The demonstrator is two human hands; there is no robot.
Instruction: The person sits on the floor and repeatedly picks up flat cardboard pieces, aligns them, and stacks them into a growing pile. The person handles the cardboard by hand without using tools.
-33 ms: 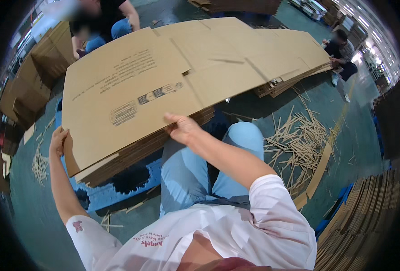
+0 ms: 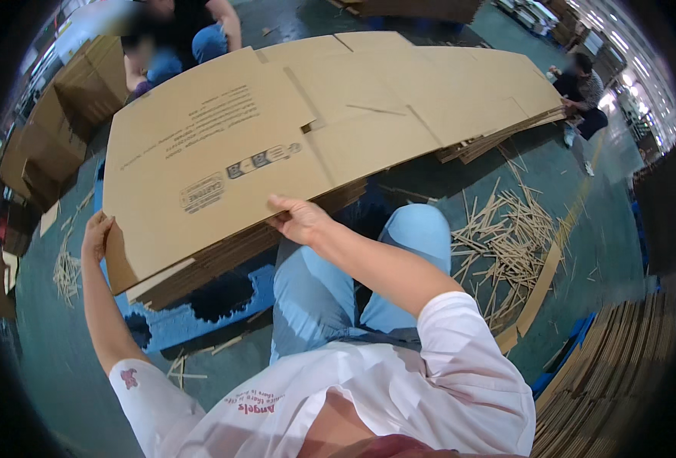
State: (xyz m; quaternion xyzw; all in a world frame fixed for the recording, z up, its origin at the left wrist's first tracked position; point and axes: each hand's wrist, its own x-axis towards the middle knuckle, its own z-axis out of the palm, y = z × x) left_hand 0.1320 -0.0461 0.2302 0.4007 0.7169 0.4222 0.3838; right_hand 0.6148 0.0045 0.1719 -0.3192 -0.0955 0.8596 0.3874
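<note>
A large flat sheet of brown cardboard [image 2: 200, 153], with dark print and slots cut in it, lies over a stack of cardboard sheets [image 2: 223, 262]. At its left edge my left hand [image 2: 97, 235] is closed, fingers curled over the rim. My right hand [image 2: 300, 220] pinches the near edge, thumb on top and the other fingers under it. The near left corner of the sheet sits slightly above the stack. Further right, the sheet stretches across toward a second pile of cardboard [image 2: 498, 137].
Below the stack is a blue pallet [image 2: 208, 313]. Cardboard strips [image 2: 506, 240] litter the green floor at right. More stacked cardboard [image 2: 620, 366] stands at lower right. One person [image 2: 177, 38] sits beyond the sheet at far left, another [image 2: 582, 91] crouches at far right. Folded cardboard [image 2: 55, 141] stands at left.
The cardboard sheet has shifted slightly to the left, and my right hand has moved a little left with it. Both hands keep their grip.
</note>
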